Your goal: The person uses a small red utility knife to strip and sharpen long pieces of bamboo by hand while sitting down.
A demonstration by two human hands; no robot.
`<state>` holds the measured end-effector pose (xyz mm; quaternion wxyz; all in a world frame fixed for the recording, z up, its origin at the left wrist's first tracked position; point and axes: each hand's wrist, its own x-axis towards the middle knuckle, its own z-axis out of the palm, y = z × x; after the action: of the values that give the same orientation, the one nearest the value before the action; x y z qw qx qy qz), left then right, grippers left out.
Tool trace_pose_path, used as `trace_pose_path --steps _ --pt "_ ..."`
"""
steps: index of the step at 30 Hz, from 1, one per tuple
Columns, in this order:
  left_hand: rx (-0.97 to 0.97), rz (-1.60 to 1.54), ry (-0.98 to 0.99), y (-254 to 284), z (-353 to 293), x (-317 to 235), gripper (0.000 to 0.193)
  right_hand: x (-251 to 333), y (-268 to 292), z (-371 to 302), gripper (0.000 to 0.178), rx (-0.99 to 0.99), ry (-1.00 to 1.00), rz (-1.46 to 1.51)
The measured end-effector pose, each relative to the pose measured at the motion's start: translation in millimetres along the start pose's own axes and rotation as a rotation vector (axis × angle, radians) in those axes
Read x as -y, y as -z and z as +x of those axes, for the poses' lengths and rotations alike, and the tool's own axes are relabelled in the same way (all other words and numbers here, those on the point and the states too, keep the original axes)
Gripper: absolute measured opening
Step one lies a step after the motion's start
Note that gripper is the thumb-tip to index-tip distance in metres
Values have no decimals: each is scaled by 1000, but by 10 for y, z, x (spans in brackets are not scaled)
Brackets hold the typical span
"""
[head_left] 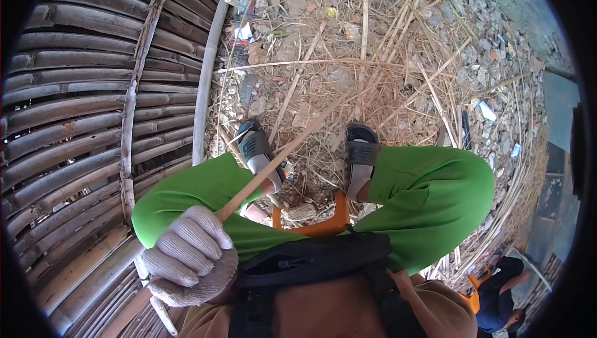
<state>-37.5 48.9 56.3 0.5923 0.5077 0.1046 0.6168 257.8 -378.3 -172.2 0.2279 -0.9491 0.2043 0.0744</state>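
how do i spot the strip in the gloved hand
Find the green trousers, then the left hand in a pale knit glove by their left knee. Through its fist runs the long tan strip, slanting up past the left sandal. Unlike the loose strips below, it is gripped.

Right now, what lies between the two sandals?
In the head view, a long wooden strip slants across the gap, in front of straw-littered ground.

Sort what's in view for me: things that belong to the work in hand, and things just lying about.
Seems part of the work:
- long strip, held by the left hand
- knitted glove on that hand
- orange stool, apparently the seat

Seems just lying about:
- loose straw-like strips, perhaps leftovers
- white scrap among the rubble
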Motion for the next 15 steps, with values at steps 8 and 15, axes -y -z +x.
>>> trace_pose_path --steps 8,15 --pt "28 4 15 116 -140 -81 47 -201 101 -80 50 15 12 -3" --pt "116 -134 79 218 -31 -185 40 128 738 139 50 -82 112 81"
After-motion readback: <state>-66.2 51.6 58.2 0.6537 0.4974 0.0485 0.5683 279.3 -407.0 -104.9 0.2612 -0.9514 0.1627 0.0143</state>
